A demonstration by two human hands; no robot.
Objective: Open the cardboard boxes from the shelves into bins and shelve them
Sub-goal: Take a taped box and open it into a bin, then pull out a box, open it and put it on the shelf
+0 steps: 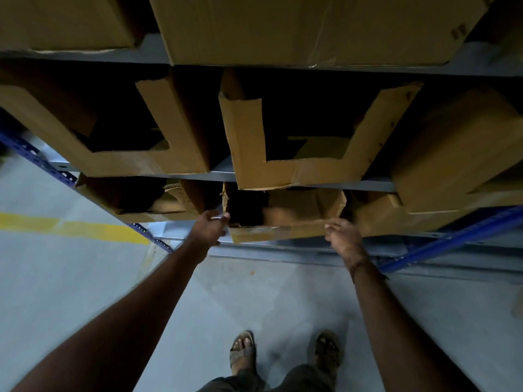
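Nearest, two sandalled feet (243, 352) planted square on the smooth grey concrete floor (85, 278), facing the rack, probably for balance while bending to the low tier. Both bare arms stretched forward and down.

Left hand (210, 226) at the front left corner of the low, cut-open brown cardboard box (277, 233); fingers curled over that corner edge, apparently gripping it, though blur hides the fingertips. Right hand (341, 230) at the front right end of the same lip, fingers bent down onto the cardboard; true clasp or mere touch, cannot tell.

One hand per end, likely to keep the box level while sliding it in or out.

Box sitting on the lowest visible tier of the blue-and-grey metal shelving rack (452, 236), front lip projecting slightly past the shelf edge. Open cut-out facing outward and upward toward the person; long axis seemingly left to right along the shelf, depth hidden in shadow.

Above, two more tan cardboard bins with L-shaped front cut-outs (297, 171), openings likewise outward for access. Farthest, large closed cartons (297, 29) on the top tier.
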